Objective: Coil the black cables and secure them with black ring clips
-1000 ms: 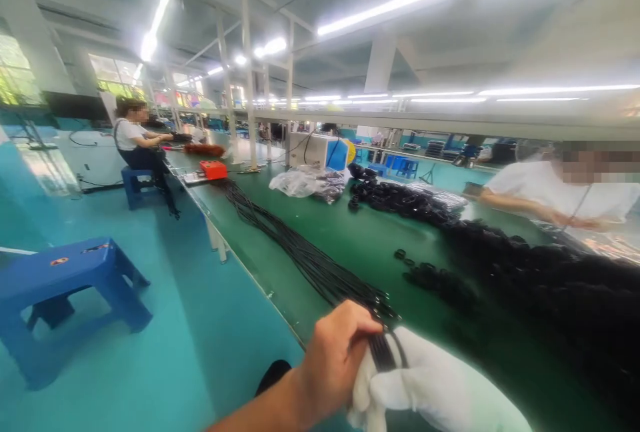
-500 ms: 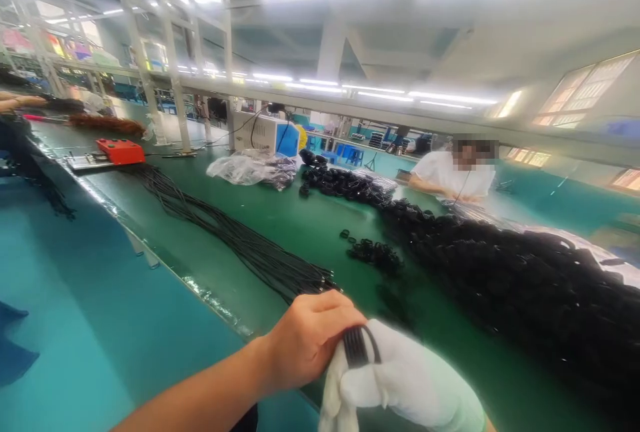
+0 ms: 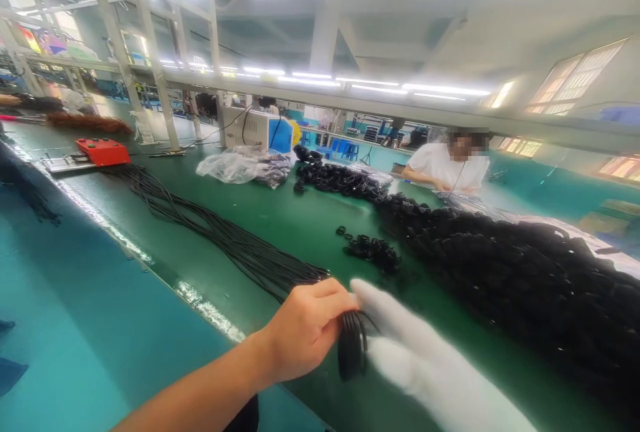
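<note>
Green conveyor belt [image 3: 310, 219] stretches across the factory hall as my bare left hand [image 3: 305, 332] clamps a coiled bundle of thin black cables [image 3: 351, 352] at its near edge, while my white-gloved right hand [image 3: 400, 345] lies open, fingers extended, touching the coil.

Two hands at the near edge of the desk [image 3: 310, 219]: one bare hand [image 3: 305, 339], one white-gloved hand [image 3: 425, 365]; one red box [image 3: 103, 151], one plastic bag [image 3: 240, 167], one white machine [image 3: 255, 129], one seated person [image 3: 450, 165] beyond the desk; cables too many to count
</note>
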A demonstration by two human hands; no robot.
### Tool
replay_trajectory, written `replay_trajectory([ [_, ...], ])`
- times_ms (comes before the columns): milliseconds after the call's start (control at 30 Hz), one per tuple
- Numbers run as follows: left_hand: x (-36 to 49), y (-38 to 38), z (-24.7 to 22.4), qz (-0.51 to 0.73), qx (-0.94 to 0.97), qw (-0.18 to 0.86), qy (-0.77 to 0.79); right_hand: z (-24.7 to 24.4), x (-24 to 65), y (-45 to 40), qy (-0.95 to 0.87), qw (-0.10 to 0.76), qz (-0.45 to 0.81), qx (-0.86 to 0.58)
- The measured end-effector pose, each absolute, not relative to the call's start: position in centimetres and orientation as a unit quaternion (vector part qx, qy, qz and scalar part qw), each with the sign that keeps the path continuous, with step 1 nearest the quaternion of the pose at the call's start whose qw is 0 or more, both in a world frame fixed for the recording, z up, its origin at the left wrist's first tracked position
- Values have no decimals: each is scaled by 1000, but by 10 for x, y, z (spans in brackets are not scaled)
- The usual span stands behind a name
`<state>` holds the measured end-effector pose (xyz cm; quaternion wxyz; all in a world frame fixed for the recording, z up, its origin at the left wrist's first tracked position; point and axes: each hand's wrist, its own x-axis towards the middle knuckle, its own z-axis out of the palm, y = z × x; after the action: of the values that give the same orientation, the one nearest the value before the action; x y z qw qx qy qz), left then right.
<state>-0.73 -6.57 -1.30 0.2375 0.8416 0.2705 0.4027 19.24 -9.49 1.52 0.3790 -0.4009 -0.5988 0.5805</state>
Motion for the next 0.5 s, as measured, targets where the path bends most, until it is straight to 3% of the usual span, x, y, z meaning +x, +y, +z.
replay_trajectory([
  [300,0,-60,-8,354,815,273,368,-16,163,-70,-545,334,697,-323],
  [500,7,-45,-8,306,719,430,452,-41,173,-59,-443,338,799,-227],
])
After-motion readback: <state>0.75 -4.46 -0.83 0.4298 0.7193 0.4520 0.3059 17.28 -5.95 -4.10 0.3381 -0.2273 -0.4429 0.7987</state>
